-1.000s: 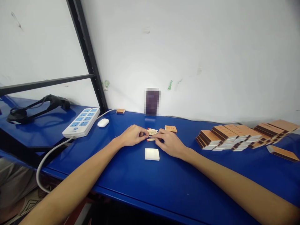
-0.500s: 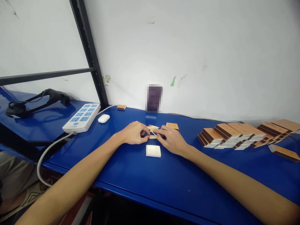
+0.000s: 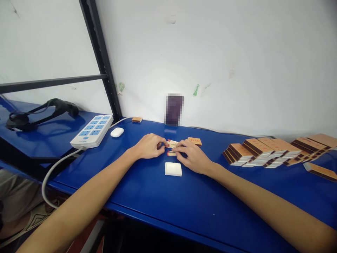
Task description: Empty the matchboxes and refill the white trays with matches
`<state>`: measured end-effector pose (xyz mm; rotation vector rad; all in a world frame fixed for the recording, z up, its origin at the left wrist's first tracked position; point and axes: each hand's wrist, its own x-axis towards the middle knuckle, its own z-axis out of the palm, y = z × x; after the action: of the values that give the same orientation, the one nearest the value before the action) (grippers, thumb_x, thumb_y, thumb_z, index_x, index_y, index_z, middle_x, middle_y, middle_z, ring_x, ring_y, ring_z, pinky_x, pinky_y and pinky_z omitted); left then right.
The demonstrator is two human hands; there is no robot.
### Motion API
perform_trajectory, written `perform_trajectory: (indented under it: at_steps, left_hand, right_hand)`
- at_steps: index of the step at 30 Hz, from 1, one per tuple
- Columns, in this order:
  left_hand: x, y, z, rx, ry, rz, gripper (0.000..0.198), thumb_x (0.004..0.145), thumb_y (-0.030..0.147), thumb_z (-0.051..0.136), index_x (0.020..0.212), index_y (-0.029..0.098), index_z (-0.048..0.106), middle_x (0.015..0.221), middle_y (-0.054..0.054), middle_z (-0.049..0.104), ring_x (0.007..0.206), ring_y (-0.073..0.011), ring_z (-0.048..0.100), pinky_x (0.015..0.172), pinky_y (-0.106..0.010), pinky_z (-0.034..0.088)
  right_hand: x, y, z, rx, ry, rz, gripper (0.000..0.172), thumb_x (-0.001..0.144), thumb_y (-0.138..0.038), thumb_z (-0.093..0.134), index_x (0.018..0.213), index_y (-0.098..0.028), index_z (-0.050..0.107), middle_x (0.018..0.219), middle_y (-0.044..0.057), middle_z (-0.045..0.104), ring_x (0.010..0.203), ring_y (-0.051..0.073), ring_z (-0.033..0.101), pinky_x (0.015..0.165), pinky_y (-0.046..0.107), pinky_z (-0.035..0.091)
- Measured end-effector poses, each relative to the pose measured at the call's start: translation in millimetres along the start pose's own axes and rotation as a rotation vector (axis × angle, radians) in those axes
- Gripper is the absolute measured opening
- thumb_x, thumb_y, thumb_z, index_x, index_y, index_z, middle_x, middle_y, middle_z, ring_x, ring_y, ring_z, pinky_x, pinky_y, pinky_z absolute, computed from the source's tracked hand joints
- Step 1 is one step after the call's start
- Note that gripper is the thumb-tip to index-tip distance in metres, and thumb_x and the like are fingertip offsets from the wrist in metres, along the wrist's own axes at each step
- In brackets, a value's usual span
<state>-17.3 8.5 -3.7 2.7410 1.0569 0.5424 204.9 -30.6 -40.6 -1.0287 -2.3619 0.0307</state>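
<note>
— Where are the matches [image 3: 172,144]?

— In a small bundle lying on the blue tabletop [image 3: 163,200], near the back wall, caught between the two hands.

— How are the hands set?

— The left hand [image 3: 149,146] has its fingers curled, tips pinching the bundle's left end. The right hand [image 3: 193,158] pinches the right end with its fingertips, palm down.

— What lies close by?

— A white tray [image 3: 173,169] just in front of the hands, apart from them. An orange sleeve [image 3: 195,141] just behind the right hand.

— Farther out?

— Rows of matchboxes [image 3: 263,151] well off to the right; a power strip [image 3: 92,131] and a white mouse [image 3: 117,132] to the left.
</note>
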Motion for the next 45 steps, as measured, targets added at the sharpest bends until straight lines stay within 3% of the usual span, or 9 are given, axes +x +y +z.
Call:
perform_trajectory:
  at_steps: [10, 16, 27, 38, 45]
  left_hand:
    - [0.4, -3.6, 1.7, 0.013, -0.007, 0.033, 0.027, 0.078, 0.020, 0.053, 0.093, 0.021, 0.075, 0.060, 0.002, 0.060, 0.055, -0.0126, 0.049, 0.056, -0.025, 0.033]
    - [0.1, -3.7, 2.3, 0.027, -0.022, 0.058, 0.028, 0.080, 0.022, 0.052, 0.096, 0.020, 0.075, 0.069, 0.000, 0.063, 0.060, -0.0138, 0.051, 0.058, -0.026, 0.035]
    - [0.0, -1.2, 1.4, 0.003, -0.039, 0.078, 0.028, 0.077, 0.019, 0.053, 0.093, 0.020, 0.076, 0.069, 0.000, 0.064, 0.058, -0.0120, 0.052, 0.057, -0.025, 0.035]
    - [-1.6, 0.4, 1.5, -0.160, -0.076, 0.040, 0.024, 0.076, 0.020, 0.057, 0.091, 0.017, 0.075, 0.056, 0.003, 0.061, 0.049, -0.0099, 0.053, 0.055, -0.022, 0.038]
    - [-1.5, -4.4, -0.2, -0.026, -0.013, 0.031, 0.029, 0.078, 0.020, 0.054, 0.098, 0.019, 0.075, 0.057, 0.003, 0.063, 0.050, -0.0106, 0.052, 0.055, -0.023, 0.037]
  right_hand:
    - [0.1, -1.3, 0.2, 0.020, 0.100, -0.007, 0.021, 0.090, -0.019, 0.052, 0.089, -0.018, 0.073, 0.092, 0.008, 0.071, 0.082, 0.021, 0.059, 0.078, 0.039, 0.048]
    - [0.8, -1.2, 0.2, 0.036, 0.074, 0.004, 0.023, 0.091, -0.020, 0.050, 0.085, -0.019, 0.072, 0.088, 0.007, 0.072, 0.081, 0.021, 0.060, 0.078, 0.039, 0.048]
    - [0.6, -1.9, 0.3, -0.017, 0.116, 0.044, 0.021, 0.092, -0.020, 0.049, 0.092, -0.019, 0.070, 0.097, 0.008, 0.071, 0.086, 0.022, 0.061, 0.081, 0.040, 0.049]
    - [-0.3, -1.9, 0.3, -0.054, 0.056, 0.126, 0.026, 0.093, -0.024, 0.048, 0.104, -0.019, 0.072, 0.105, 0.009, 0.066, 0.096, 0.024, 0.061, 0.086, 0.042, 0.050]
    - [-0.8, -1.6, 1.0, -0.061, 0.040, 0.145, 0.028, 0.093, -0.025, 0.049, 0.107, -0.019, 0.072, 0.104, 0.009, 0.065, 0.096, 0.025, 0.061, 0.086, 0.044, 0.051]
